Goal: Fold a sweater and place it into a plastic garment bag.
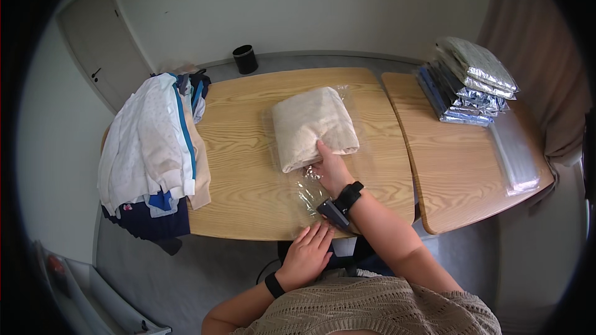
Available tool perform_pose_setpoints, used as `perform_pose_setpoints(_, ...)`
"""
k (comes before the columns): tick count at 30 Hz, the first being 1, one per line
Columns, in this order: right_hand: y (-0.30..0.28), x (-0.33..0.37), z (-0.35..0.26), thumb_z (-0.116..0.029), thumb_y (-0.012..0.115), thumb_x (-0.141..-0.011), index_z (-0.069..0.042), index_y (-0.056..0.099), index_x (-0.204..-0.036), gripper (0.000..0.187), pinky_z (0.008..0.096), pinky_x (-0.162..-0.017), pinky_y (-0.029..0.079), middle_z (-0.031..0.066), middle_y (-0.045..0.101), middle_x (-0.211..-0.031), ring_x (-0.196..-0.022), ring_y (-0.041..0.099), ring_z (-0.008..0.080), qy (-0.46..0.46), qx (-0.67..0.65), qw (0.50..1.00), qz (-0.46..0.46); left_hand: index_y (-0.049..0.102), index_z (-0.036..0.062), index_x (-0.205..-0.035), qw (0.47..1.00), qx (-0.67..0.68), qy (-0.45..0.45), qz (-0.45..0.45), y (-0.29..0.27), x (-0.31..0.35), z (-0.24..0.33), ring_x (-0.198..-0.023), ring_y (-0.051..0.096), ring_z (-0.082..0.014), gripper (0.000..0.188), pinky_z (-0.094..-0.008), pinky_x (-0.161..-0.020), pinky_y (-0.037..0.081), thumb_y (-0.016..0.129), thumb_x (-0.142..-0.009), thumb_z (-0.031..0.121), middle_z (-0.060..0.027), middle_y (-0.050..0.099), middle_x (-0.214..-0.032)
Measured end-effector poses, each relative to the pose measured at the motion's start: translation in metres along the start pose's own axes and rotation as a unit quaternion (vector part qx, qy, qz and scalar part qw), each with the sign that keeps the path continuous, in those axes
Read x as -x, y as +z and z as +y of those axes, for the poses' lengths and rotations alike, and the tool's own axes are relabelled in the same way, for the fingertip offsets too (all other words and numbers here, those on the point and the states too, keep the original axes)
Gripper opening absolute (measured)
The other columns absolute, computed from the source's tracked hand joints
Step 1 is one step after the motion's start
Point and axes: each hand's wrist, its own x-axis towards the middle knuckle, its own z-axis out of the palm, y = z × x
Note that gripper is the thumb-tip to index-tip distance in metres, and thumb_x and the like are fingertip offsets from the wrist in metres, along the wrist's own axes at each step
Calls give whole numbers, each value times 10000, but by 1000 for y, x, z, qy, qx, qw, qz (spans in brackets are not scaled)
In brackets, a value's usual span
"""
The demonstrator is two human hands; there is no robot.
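Cream garment: here it is, a folded cream fabric garment (316, 118), sitting in the centre of the frame on the pale wood-grain surface (236, 174).
Clear bag: a glossy, transparent plastic bag (307, 195) shows around the garment and runs down toward the near edge; whether its top layer covers all the cloth, I can't tell.
Right hand: right hand (334, 172) in at the garment's near edge, thumb on top, fingers tucked below, apparently pinching the cloth.
Left hand: left hand (308, 249) open and flat, fingers spread over the bag's lower end, lower centre.
Clothes pile: white, beige and navy clothes heaped in a loose pile (146, 142) at left, unbagged; by the look of it, work left.
Wrapped stack: upper right, a stack of shiny plastic-wrapped folded garments (469, 80), seemingly done, with flat clear empty bags (515, 155) just below.
Progress: folding looks done on this one; the bag's mouth appears not yet closed.
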Motion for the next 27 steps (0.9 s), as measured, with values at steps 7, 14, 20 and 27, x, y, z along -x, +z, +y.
perform_pose_setpoints(7,9,1,-17,-406,495,-936,-70,289,-1393,603,424,-980,384,126,437,-1360,-1221,429,305,78,2,997,27,469,3,-1292,1000,8,3,7,-1,2,1,-1264,426,-303,554,-408,-1068,312,632,-814,230,-175,450,-1359)
perform_pose_setpoints(14,-14,10,-29,-326,547,-917,-87,419,-1322,487,373,-940,393,59,474,-1327,-1219,437,211,-116,-27,987,109,493,-8,-1258,993,114,7,-3,-15,-2,-14,-1224,460,-311,487,-406,-1026,369,619,-831,193,-177,476,-1334)
perform_pose_setpoints(20,-6,19,-47,-133,600,-873,-67,468,-1206,364,314,-775,460,49,566,-1102,-947,547,160,-106,-40,978,178,597,-4,-689,930,309,-11,202,-30,13,-26,-592,614,-233,121,-295,-558,489,639,-799,28,-101,635,-701)
perform_pose_setpoints(27,4,99,-23,2,521,-870,-78,272,-1435,623,317,-1011,365,132,409,-1393,-1245,415,191,-106,163,978,71,545,25,-903,818,435,-281,251,-31,5,-58,-650,555,-80,195,-210,-543,399,473,-968,195,-20,596,-810)
